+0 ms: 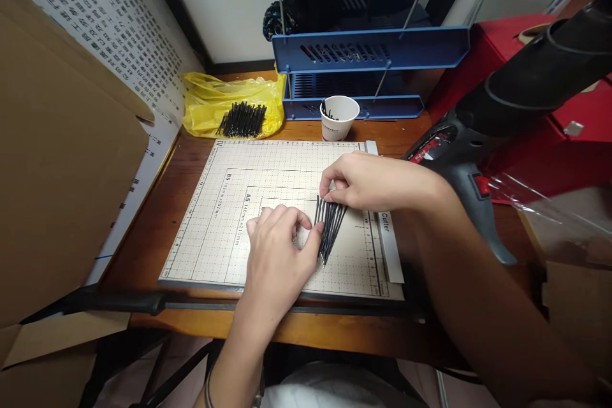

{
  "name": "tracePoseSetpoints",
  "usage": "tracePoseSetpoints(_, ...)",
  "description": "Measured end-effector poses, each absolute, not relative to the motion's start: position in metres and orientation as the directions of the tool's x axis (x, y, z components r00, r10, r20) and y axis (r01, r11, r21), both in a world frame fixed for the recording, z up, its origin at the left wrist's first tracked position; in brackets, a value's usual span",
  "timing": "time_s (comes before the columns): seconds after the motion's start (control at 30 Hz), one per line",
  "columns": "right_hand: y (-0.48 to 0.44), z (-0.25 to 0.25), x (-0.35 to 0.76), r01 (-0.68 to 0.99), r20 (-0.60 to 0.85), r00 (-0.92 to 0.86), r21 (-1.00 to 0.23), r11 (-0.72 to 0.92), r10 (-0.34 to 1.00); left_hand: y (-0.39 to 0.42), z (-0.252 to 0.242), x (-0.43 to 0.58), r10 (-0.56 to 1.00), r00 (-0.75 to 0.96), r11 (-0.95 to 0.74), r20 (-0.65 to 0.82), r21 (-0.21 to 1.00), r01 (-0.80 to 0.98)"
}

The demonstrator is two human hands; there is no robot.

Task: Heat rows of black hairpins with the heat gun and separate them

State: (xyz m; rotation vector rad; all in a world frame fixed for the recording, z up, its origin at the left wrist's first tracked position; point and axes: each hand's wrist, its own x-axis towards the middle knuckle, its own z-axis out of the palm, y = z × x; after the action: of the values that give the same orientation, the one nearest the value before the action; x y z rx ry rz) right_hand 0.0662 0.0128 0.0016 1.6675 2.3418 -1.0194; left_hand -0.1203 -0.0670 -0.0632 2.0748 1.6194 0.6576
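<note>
A fan-shaped bundle of thin black wire-like strands (331, 229) lies on the cream gridded board of a paper cutter (287, 159). The strands spread at the top and draw together at the bottom, where their tips look silvery. At the bundle's left edge, my left hand (282, 245) has its fingers curled, with thumb and index closing on the outermost strands. My right hand (356, 182) pinches the upper ends from above, and its fingers partly cover them. Exactly how many strands each hand grips is hidden.
Behind the board, more black strands (243, 120) lie on a yellow plastic bag (201, 102). A paper cup (340, 120) holds some dark pieces. Blue tray shelves (368, 51) stand at the back. A black power tool (478, 121) is at right; cardboard (62, 140) rises at left.
</note>
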Motion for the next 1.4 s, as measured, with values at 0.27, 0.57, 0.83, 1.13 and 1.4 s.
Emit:
tracePoseSetpoints(0.27, 0.0128, 0.0027, 0.0656, 0.855, -0.422, -0.422, -0.48, 0.198, 0.802, -0.0681, -0.0628, -0.1238, 0.969, 0.222, -0.241, 0.109, 0.616, 0.75)
tracePoseSetpoints(0.57, 0.0134, 0.0023, 0.0708, 0.874, -0.431, -0.393, -0.45, 0.184, 0.812, -0.0686, -0.064, -0.123, 0.968, 0.225, -0.245, 0.109, 0.605, 0.758)
tracePoseSetpoints(0.83, 0.0111, 0.0039, 0.0734, 0.891, -0.421, -0.368, -0.415, 0.184, 0.829, -0.0679, -0.0627, -0.1232, 0.967, 0.229, -0.249, 0.114, 0.617, 0.746)
tracePoseSetpoints(1.13, 0.012, 0.0001, 0.0709, 0.923, -0.438, -0.293, -0.361, 0.132, 0.85, -0.0664, -0.0627, -0.1225, 0.967, 0.227, -0.25, 0.116, 0.611, 0.751)
tracePoseSetpoints(1.4, 0.0128, -0.0004, 0.0718, 0.902, -0.49, -0.355, -0.404, 0.154, 0.796, -0.067, -0.0616, -0.1229, 0.968, 0.23, -0.245, 0.105, 0.602, 0.76)
